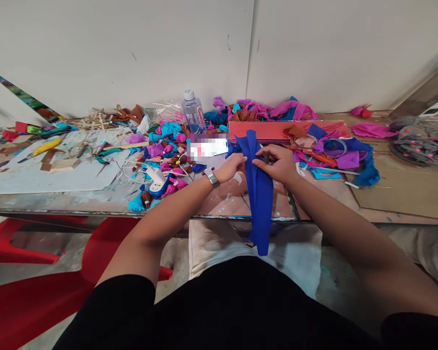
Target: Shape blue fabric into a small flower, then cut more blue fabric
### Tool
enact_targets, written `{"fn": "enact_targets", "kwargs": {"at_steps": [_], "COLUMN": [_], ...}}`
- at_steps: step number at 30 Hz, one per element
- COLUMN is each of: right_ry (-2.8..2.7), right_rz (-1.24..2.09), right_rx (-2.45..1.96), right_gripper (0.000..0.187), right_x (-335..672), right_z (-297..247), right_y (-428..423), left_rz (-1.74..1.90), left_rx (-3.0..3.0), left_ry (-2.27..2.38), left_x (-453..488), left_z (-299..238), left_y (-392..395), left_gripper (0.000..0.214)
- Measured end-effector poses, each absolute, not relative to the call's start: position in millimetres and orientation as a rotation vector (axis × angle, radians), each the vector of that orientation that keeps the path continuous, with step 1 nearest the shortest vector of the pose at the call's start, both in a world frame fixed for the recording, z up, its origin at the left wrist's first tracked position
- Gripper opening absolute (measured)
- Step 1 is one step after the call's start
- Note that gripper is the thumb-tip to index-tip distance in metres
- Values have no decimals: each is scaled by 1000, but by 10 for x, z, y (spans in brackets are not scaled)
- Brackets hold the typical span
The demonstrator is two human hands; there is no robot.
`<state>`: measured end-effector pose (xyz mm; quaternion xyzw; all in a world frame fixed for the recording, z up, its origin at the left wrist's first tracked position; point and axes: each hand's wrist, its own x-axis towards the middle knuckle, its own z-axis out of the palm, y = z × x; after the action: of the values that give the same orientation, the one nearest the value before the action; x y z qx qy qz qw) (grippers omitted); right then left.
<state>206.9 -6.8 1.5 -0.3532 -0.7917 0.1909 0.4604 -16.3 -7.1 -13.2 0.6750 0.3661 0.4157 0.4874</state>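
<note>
A long strip of dark blue crepe paper (262,199), folded lengthwise, hangs from the work table over its front edge toward my lap. My right hand (275,163) pinches its upper part between thumb and fingers from the right. On the left side of the strip, my left hand (233,166) has its fingers closed on the paper's edge; part of those fingers is hidden behind it. A lit phone (219,147) lies just beyond my left hand. Behind the strip's top end is a stack of red-orange paper (248,129).
A water bottle (194,112) stands at the back among crumpled coloured paper. A blue-and-white power strip (158,184) with cables sits left of my hands. Tape rolls (335,148) and paper scraps lie right. A yellow utility knife (46,147) and a red chair (105,243) are left.
</note>
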Motion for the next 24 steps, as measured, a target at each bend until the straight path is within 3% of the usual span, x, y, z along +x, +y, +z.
{"fn": "enact_targets", "kwargs": {"at_steps": [6,13,19,24], "right_ry": [-1944,-1944,-1726,-1870], "right_rz": [423,505,560,517], "right_rx": [-958,-954,-936,-968], "right_gripper": [40,34,45,54], "right_x": [2080,2050,2066,2100], "right_z": [38,139,163,155], "right_y": [-77,-130,-106,-112], "left_rz": [728,671,713,648], "left_rx": [1864,1783,1634,1701], "left_ry": [764,736,687,657], "left_x": [-164,-122,-119,-113], "left_z": [7,52,77,63], "left_y": [-176,-253,-252,-262], "left_gripper": [26,32,36,38]}}
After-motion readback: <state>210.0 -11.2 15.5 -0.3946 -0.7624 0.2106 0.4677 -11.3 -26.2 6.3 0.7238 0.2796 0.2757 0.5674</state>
